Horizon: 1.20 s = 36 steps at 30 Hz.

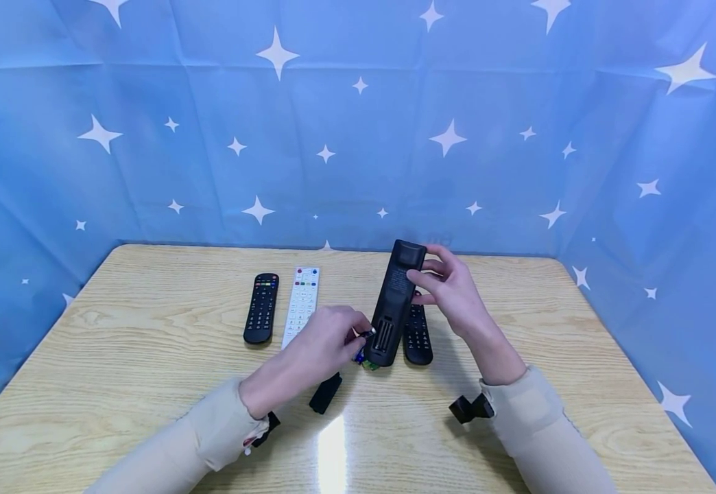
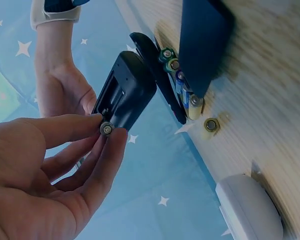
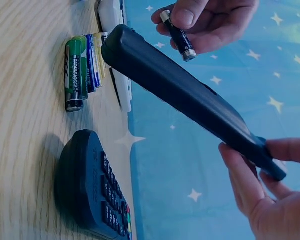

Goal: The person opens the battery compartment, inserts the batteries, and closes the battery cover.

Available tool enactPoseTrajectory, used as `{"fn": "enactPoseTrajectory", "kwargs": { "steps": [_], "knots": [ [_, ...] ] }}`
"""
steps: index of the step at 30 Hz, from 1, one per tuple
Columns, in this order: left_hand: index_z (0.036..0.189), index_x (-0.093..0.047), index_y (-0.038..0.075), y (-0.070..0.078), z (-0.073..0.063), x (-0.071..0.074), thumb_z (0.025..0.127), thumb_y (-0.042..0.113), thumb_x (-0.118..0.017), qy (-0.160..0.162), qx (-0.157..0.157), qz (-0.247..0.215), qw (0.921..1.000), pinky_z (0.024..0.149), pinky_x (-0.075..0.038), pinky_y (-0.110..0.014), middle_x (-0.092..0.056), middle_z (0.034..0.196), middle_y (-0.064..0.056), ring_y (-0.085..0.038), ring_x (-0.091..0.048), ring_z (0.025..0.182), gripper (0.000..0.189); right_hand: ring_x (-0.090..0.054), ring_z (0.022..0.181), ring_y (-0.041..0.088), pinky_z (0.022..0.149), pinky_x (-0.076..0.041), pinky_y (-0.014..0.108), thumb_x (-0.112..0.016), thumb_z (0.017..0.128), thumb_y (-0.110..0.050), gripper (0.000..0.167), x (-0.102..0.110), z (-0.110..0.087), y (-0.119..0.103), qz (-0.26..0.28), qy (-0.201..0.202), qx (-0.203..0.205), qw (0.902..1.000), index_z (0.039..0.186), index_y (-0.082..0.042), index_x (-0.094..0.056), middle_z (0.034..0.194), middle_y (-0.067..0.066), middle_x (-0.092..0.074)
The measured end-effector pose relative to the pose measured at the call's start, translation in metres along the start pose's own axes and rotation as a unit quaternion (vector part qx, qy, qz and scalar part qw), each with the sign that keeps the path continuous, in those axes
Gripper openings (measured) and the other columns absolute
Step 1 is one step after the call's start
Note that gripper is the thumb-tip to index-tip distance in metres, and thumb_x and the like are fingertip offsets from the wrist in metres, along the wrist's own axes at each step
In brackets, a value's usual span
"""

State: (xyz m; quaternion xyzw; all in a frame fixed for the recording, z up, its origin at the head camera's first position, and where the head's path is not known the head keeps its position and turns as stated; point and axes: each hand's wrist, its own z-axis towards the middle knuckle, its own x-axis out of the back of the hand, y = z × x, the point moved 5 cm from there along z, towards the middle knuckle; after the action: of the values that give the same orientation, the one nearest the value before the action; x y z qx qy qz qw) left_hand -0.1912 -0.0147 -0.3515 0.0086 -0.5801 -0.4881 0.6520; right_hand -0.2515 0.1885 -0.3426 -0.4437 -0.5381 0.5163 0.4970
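In the head view my right hand (image 1: 457, 291) holds a black remote control (image 1: 397, 291) by its upper end, tilted above the table with its back towards me. The battery compartment (image 1: 384, 336) in its lower half is uncovered. My left hand (image 1: 327, 336) pinches a small black battery (image 3: 178, 37) with silver ends between thumb and fingers. In the left wrist view the battery's end overlaps the edge of the compartment. Below the held remote, several batteries (image 3: 75, 75) in green, blue and yellow lie side by side on the table.
A second black remote (image 1: 418, 336) lies right of the held one. Further left are a white remote (image 1: 302, 295) and another black remote (image 1: 262, 309). A small black cover (image 1: 326, 393) rests near my left wrist. Behind the wooden table (image 1: 166, 329) hangs a blue star-patterned cloth (image 1: 358, 137).
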Motion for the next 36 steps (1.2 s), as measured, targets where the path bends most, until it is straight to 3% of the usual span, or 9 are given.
{"fn": "enactPoseTrajectory", "kwargs": {
  "steps": [10,24,36],
  "knots": [
    [0.096,-0.078,0.001,0.007,0.0,-0.003,0.086,-0.002,-0.078,0.017,-0.024,0.015,0.9995,0.062,-0.053,-0.02,-0.07,0.086,-0.008,-0.013,-0.064,0.071,0.01,-0.07,0.095,0.021,0.074,-0.063,0.04,-0.064,0.1,-0.002,0.05,-0.001,0.001,0.001,0.022,0.004,0.005,0.9997,0.146,-0.002,-0.044,0.116,0.019,-0.057],
    [0.097,-0.079,0.0,0.011,0.0,-0.006,0.087,-0.001,-0.08,0.031,-0.031,0.009,0.999,0.063,-0.054,-0.017,-0.07,0.088,-0.009,-0.015,-0.067,0.072,0.01,-0.071,0.094,0.019,0.074,-0.063,0.041,-0.063,0.1,-0.002,0.053,-0.005,0.0,0.004,0.031,0.01,0.007,0.9995,0.147,0.0,-0.04,0.113,0.018,-0.056],
    [0.105,-0.078,0.002,0.019,-0.003,-0.009,0.09,0.0,-0.078,-0.007,-0.041,0.069,0.9968,0.069,-0.057,-0.024,-0.067,0.096,-0.009,-0.019,-0.067,0.082,0.015,-0.072,0.091,0.019,0.072,-0.063,0.04,-0.061,0.101,0.0,0.054,-0.003,0.001,0.003,0.023,0.018,0.017,0.9994,0.149,0.0,-0.038,0.112,0.018,-0.058]
  ]
}}
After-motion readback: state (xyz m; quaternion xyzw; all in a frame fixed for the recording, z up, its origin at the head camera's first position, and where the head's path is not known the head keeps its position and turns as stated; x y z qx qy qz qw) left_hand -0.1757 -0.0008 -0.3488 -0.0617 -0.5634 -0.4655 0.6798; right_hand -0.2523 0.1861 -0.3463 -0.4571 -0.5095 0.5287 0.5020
